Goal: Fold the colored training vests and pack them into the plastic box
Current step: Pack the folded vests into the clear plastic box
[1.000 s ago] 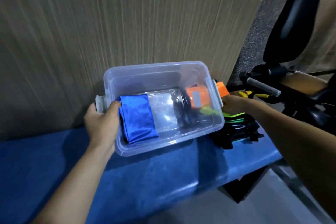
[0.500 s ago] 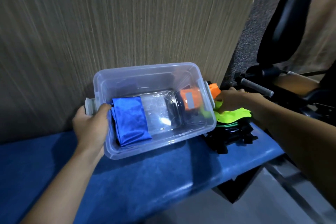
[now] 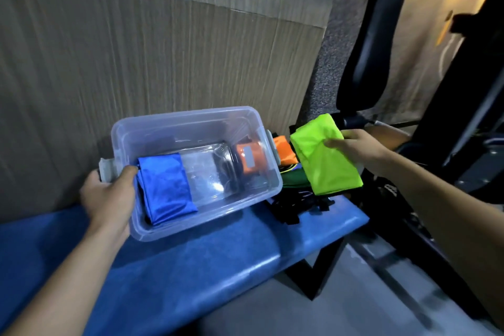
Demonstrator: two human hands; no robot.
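Slick lime-green folded training vest [image 3: 324, 155] — light, limp; your right hand [image 3: 354, 144] pinches its top edge, left hand [image 3: 109, 199] grips clear plastic box [image 3: 191, 117] rim — support underneath, folds slip.

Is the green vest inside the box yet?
No, the green vest is held by the right hand beside the plastic box, where only the blue vest lies.

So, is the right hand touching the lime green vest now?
Touching. The head view shows the right hand gripping the folded lime green vest, fingers over its top, lifted beside the plastic box.
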